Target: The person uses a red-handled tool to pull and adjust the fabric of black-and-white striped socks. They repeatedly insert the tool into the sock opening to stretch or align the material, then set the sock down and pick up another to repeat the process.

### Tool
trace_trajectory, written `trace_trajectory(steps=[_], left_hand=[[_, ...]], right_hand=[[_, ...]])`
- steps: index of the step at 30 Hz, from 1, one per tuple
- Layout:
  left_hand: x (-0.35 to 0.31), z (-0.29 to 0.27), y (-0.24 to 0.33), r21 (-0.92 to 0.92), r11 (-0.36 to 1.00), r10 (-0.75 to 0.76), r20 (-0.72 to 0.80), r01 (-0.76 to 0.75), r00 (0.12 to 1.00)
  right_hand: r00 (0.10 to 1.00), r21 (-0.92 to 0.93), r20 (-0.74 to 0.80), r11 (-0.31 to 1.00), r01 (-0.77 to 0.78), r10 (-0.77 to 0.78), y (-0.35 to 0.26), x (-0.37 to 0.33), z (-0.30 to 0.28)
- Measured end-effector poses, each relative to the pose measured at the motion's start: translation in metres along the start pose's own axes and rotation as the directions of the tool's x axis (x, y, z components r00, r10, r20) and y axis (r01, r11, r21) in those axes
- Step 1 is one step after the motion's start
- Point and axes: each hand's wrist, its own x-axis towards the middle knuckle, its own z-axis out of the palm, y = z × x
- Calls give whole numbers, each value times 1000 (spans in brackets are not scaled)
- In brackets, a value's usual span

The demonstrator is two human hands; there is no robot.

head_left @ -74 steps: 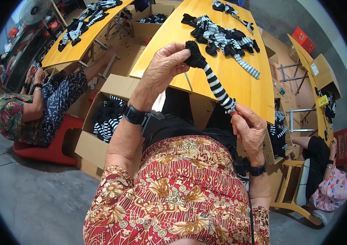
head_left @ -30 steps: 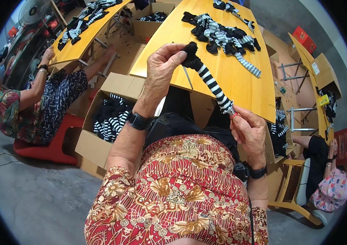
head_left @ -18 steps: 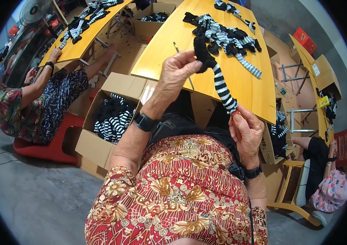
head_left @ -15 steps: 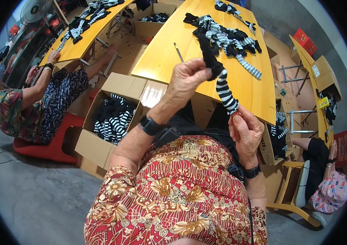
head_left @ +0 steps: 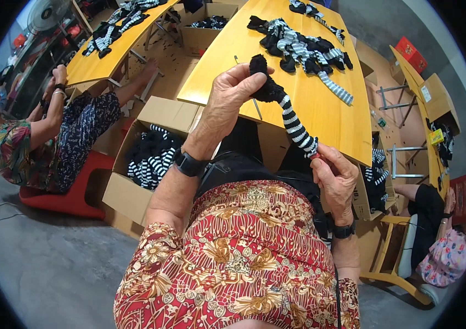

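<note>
Stretched between my hands, over the near edge of the yellow table (head_left: 211, 82), is a knitted sock (head_left: 295, 125) with a fuzzy black end and a black-and-white striped tube. My left hand (head_left: 226, 101) pinches the black end, its thumb on top. At the lower striped end, the fingers of my right hand (head_left: 334, 176) are closed; a small red spot there is too small to make out. Beyond the sock lies a heap of black and grey-striped socks (head_left: 296, 44). A thin dark stick-like tool (head_left: 257, 109) rests partly behind my left hand.
An open cardboard box (head_left: 170, 112) of striped socks stands at my left, another box (head_left: 360, 200) at my right. A person (head_left: 30, 137) sits on a red chair (head_left: 63, 202) at the left table; another person (head_left: 446, 252) sits at right. A further sock-filled box (head_left: 197, 37) stands beyond.
My left hand has moved left and slightly up, and the sock's black end now stands up above its fingers. The striped end stays in my right hand. The person at left has drawn a hand back.
</note>
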Motion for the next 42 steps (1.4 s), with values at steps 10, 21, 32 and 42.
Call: trace_trajectory(steps=[10,21,32,42], left_hand=[[2,20,-28,92,994,68,-36,-65,997],[9,-10,2,92,996,11,-98,-2,995],[13,11,-19,-128,972,144,-339,-198,930],[14,27,-32,-166,972,123,-237,-165,964]], right_hand=[[989,-4,-150,1000,-12,11,-3,5,16],[992,-245,8,962,121,-123,-13,6,11],[963,168,-1,950,-264,268,-24,-4,15],[982,22,-172,997,-80,83,-8,-1,24]])
